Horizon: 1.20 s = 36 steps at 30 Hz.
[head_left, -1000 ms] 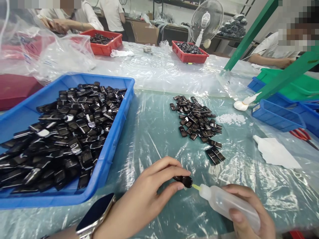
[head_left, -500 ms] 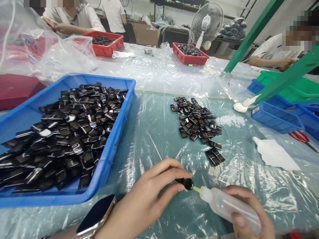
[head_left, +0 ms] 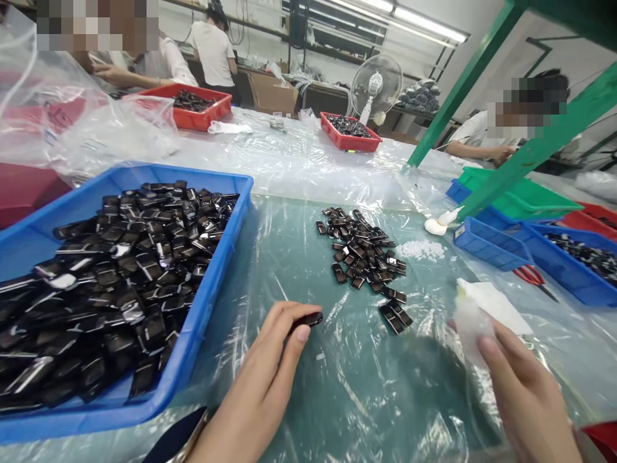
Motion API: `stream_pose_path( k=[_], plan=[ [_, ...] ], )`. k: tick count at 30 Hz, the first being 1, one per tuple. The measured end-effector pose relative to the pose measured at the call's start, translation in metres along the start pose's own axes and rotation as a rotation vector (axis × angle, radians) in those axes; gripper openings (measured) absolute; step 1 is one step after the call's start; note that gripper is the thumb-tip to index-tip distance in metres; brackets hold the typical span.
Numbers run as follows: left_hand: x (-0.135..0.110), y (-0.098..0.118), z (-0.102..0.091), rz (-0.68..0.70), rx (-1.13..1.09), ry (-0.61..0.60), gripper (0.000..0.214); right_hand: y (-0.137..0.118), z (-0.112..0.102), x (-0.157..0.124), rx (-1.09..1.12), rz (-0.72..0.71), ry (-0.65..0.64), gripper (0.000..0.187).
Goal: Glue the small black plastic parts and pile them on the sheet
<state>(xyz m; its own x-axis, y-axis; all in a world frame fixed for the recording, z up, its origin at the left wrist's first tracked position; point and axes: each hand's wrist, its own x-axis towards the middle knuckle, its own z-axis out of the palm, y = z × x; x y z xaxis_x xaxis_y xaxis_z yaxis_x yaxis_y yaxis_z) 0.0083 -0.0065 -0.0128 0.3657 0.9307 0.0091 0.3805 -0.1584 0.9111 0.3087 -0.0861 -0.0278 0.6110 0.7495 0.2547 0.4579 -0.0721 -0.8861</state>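
Observation:
My left hand (head_left: 277, 357) pinches a small glossy black part (head_left: 311, 319) between thumb and fingers, just above the plastic-covered table. In my right hand (head_left: 518, 379) is a translucent white squeeze bottle (head_left: 475, 328), smeared by motion, its tip up near a white paper sheet (head_left: 501, 302). A pile of similar black parts (head_left: 364, 251) lies beyond my hands, with a pair of parts (head_left: 396, 317) set side by side at its near edge. Small clear-white pieces (head_left: 420, 250) are heaped right of the pile. One tiny white piece (head_left: 321, 355) lies beside my left hand.
A large blue tray (head_left: 236, 225) full of black parts stands at left. Blue bins (head_left: 491, 244), red-handled pliers (head_left: 530, 275) and a green post (head_left: 463, 83) are at right. Red trays (head_left: 354, 143), a fan (head_left: 376, 87) and several people are farther back.
The squeeze bottle has moved away from the black part, up and to the right, with its tip raised. My left hand has shifted left with the part. The view has tilted upward.

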Motion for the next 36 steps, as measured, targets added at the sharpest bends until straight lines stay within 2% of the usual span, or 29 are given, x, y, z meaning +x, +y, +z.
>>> stream_pose_path(
  k=[2,5,7,9,12,13,14,15,16,18,20,21,25,30,33,36],
  plan=[
    [0.000,0.000,0.001,-0.047,-0.060,0.068,0.031,-0.001,0.008,0.030,0.046,0.035,-0.044,0.036],
    [0.002,0.003,0.000,-0.103,-0.133,0.180,0.034,0.005,0.024,0.068,0.088,0.006,-0.069,0.036],
    [0.004,0.005,-0.002,-0.110,-0.151,0.188,0.037,0.015,0.030,0.082,0.083,-0.031,-0.080,0.038],
    [0.007,0.005,-0.003,-0.122,-0.165,0.160,0.038,0.021,0.032,0.082,0.041,-0.082,-0.039,0.043],
    [0.007,0.003,-0.001,-0.137,-0.188,0.110,0.038,0.014,0.031,0.054,-0.066,-0.207,0.090,0.049],
    [0.006,0.002,0.000,-0.140,-0.192,0.090,0.037,0.007,0.032,0.038,-0.101,-0.266,0.096,0.040],
    [0.005,0.001,0.001,-0.142,-0.194,0.065,0.036,-0.002,0.035,0.021,-0.134,-0.328,0.036,0.026],
    [0.003,0.001,0.003,-0.140,-0.198,0.038,0.035,-0.011,0.039,0.004,-0.163,-0.403,-0.080,0.013],
    [0.002,0.001,0.004,-0.131,-0.207,0.010,0.034,-0.022,0.046,-0.013,-0.170,-0.488,-0.235,0.012],
    [0.001,0.001,0.005,-0.094,-0.228,-0.039,0.034,-0.040,0.063,-0.040,-0.165,-0.657,-0.455,0.023],
    [0.000,0.002,0.005,-0.060,-0.239,-0.066,0.034,-0.053,0.081,-0.056,-0.204,-0.740,-0.608,0.027],
    [0.000,0.002,0.004,-0.047,-0.239,-0.069,0.034,-0.056,0.089,-0.059,-0.230,-0.763,-0.635,0.028],
    [-0.002,0.002,0.002,-0.021,-0.221,-0.065,0.034,-0.060,0.111,-0.056,-0.319,-0.793,-0.639,0.031],
    [-0.007,0.003,0.003,-0.010,-0.154,-0.099,0.032,-0.052,0.127,-0.047,-0.335,-0.734,-0.591,0.028],
    [-0.009,0.005,0.003,0.049,-0.107,-0.136,0.029,-0.054,0.127,-0.042,-0.256,-0.653,-0.582,0.024],
    [-0.011,0.006,0.003,0.151,-0.051,-0.146,0.026,-0.064,0.112,-0.037,-0.112,-0.497,-0.589,0.017]
  ],
)
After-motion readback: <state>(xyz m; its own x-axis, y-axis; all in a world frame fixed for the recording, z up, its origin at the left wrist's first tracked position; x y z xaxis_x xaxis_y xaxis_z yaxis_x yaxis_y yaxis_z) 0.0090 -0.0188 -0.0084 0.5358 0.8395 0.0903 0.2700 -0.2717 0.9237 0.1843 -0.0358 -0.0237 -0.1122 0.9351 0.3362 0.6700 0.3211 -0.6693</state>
